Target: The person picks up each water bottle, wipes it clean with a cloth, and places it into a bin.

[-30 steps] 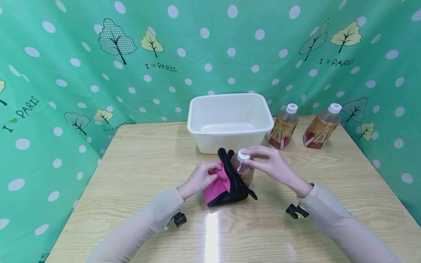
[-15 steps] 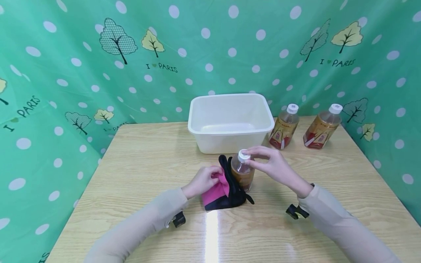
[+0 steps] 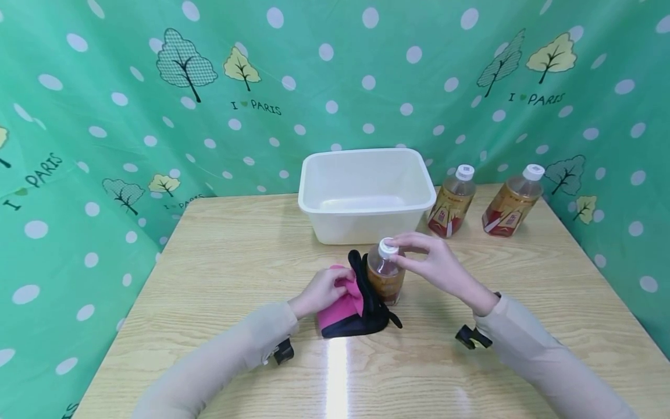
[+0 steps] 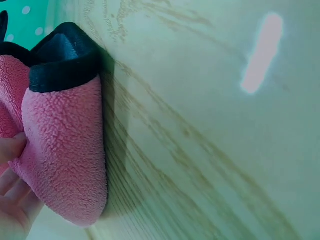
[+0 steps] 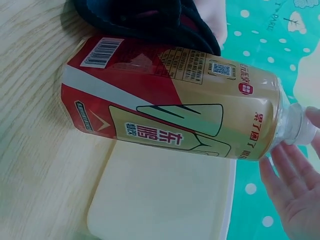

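Observation:
A soft pink fleece pouch with black edging and a black loop leans against the left side of a drink bottle. Pinched between thumb and fingers, its pink cloth is in my left hand. The left wrist view shows the pouch up close, its dark-rimmed opening at the top. My right hand holds the bottle by its white cap, and the bottle stands upright on the table. In the right wrist view the bottle shows a gold and red label.
Behind the bottle stands a white plastic tub with nothing in it. Two more capped bottles, one beside the tub and another farther right, stand near the back edge. A green dotted curtain hangs behind the wooden table.
My left hand has drawn the pouch slightly down and left, so more of the bottle shows beside it. The right hand and the bottle have kept their place.

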